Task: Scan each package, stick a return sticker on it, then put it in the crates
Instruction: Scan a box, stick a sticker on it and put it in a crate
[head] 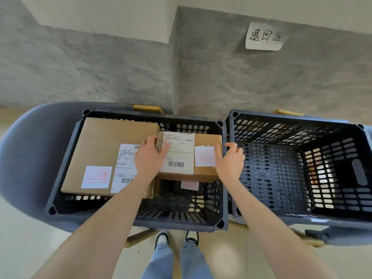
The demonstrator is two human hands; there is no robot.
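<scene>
Two bare forearms reach down from the bottom of the frame over pale blue trousers (177, 262) and dark sneakers with white soles (162, 239) standing on a cream floor. Both hands hold a small brown cardboard box (203, 174) above the right half of the dark grey slatted plastic crate on the left (177, 223). Fingers of the left hand (150, 158) curl over the box's left end, the thumb lying across its white shipping label (178, 152). Opposite it, the right hand (229, 162) grips the box's right end, fingers bent round the edge beside a white return sticker with a red stamp (204, 157) on the top face.

Beside the small box, filling the crate's left half, lies a large flat brown cardboard box (104, 141) bearing its own white label and a red-stamped sticker (96, 177). Deeper in the crate, under the held box, a dark item with another stamped sticker (189, 185) is partly visible; what it is cannot be told.

A second dark grey slatted crate (302, 125) stands just to the right, touching the first. Both crates rest on grey padded seats with yellow wooden parts (148, 108). On the grey concrete wall above hangs a white paper sign with handwritten black characters (263, 36).
</scene>
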